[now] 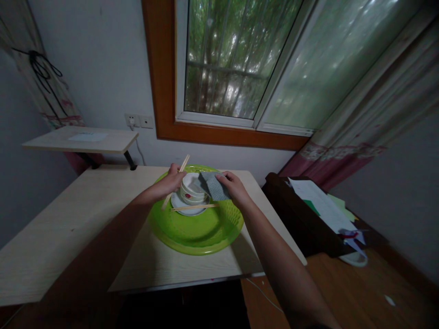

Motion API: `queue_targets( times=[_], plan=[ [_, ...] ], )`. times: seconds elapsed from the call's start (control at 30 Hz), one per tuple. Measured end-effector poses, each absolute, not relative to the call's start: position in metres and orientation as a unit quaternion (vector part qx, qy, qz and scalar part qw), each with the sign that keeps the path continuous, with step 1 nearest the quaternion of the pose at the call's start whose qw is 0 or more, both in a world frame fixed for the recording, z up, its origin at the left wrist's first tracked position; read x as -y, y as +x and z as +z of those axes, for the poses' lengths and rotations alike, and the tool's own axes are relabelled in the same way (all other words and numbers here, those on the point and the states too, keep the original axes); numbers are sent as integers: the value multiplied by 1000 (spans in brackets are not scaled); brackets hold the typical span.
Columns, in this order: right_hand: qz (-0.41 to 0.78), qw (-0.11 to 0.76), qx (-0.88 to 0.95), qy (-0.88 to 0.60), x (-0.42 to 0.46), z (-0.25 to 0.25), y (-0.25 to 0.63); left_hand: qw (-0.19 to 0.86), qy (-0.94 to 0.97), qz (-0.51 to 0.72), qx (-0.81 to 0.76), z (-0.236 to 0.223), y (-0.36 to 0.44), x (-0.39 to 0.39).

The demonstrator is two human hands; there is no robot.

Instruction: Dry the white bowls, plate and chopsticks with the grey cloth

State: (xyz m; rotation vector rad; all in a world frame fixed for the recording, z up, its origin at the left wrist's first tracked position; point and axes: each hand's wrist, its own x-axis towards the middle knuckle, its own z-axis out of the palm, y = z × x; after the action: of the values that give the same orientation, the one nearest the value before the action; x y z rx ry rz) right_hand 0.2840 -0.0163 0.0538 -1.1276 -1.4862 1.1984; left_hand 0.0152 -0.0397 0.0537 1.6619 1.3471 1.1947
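Fingers closed, my left hand (171, 181) grips a pair of wooden chopsticks (185, 161) that slant up past the thumb. Its fingertips are beside a stack of white bowls (192, 197); whether they touch the rim I cannot tell. A folded grey cloth (216, 188) is pinched in my right hand (235, 186), at the right side of the top bowl. Under the bowls is a white plate (177, 204), with more chopsticks (195, 208) lying across its front. All this dishware stands in a bright green basin (197, 249).
The basin rests on a pale wooden table (68, 228). A small raised shelf (82, 141) with a paper stands at the left. To the right, a dark brown cabinet (288, 219) carries papers (318, 201). A window (240, 68) is behind the table.
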Motion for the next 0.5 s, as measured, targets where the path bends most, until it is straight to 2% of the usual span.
queue_targets(
  times=[0.13,0.3,0.5],
  plan=[
    [453,541,531,-469,13,56,281,401,630,421,-515,62,18,45],
    [463,568,529,-428,11,56,264,441,665,371,-476,70,29,47],
    [657,518,449,-314,14,54,241,449,668,340,-486,70,43,45]
  ],
)
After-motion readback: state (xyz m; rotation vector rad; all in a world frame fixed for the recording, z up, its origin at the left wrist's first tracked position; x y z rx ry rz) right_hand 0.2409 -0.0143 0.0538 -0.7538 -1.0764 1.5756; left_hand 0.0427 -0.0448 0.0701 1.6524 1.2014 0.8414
